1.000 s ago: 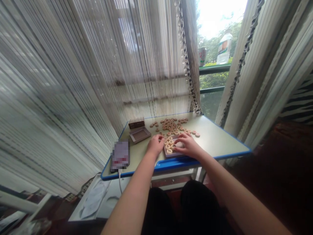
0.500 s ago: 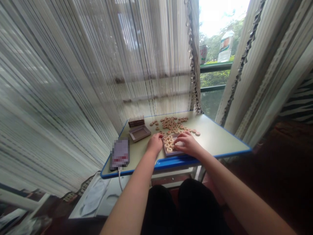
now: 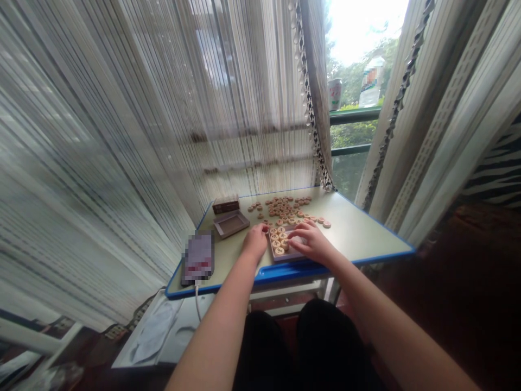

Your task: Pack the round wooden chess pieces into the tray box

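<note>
A shallow mauve tray [image 3: 286,255] sits near the front edge of the pale green worktop [image 3: 354,231], its long axis running roughly left to right and slightly skewed. Round wooden xiangqi pieces [image 3: 278,241] stand packed in short rows in its left part, while its right part lies under the right hand [image 3: 311,242]. That hand reaches in from the lower right, its fingers loosely spread, slightly curved and pointing left toward the packed pieces; no pinch shows. The left hand [image 3: 255,242] comes in from below with its forearm angled up and right, fingers curled down at the tray's upper left corner; whether they hold a piece is hidden. A loose heap of pieces [image 3: 280,208] lies just beyond the tray. Further left are a flat brownish tray [image 3: 231,224], a small dark box [image 3: 225,205] and a blurred phone [image 3: 198,258] with a white cable [image 3: 197,302].
</note>
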Motion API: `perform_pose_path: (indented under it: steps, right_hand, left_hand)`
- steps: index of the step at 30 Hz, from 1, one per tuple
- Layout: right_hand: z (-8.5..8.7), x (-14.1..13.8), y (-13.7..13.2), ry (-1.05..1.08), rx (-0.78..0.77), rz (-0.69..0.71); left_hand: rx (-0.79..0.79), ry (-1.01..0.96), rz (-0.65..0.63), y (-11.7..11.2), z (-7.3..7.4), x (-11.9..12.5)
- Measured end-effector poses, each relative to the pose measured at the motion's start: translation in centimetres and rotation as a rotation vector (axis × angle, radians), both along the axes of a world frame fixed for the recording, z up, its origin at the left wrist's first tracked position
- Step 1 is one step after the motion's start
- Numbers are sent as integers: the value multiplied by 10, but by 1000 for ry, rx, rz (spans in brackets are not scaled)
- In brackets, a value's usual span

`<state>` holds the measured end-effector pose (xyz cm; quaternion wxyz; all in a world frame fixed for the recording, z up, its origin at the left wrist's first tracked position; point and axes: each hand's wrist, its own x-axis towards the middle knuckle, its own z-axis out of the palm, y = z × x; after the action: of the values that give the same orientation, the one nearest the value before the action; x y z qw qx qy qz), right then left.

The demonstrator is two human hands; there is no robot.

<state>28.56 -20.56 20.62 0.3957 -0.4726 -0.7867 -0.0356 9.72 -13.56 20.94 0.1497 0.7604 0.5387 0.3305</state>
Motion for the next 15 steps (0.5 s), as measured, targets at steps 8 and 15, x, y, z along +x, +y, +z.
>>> perform_pose_path:
  steps: [8, 15]
  right_hand:
    - [0, 1, -2, 45, -36, -5]
    - [3, -1, -3, 50, -70, -28]
  left_hand:
    - [-48, 105, 6, 8, 5, 2]
    - [-124, 381, -202, 42, 26, 3]
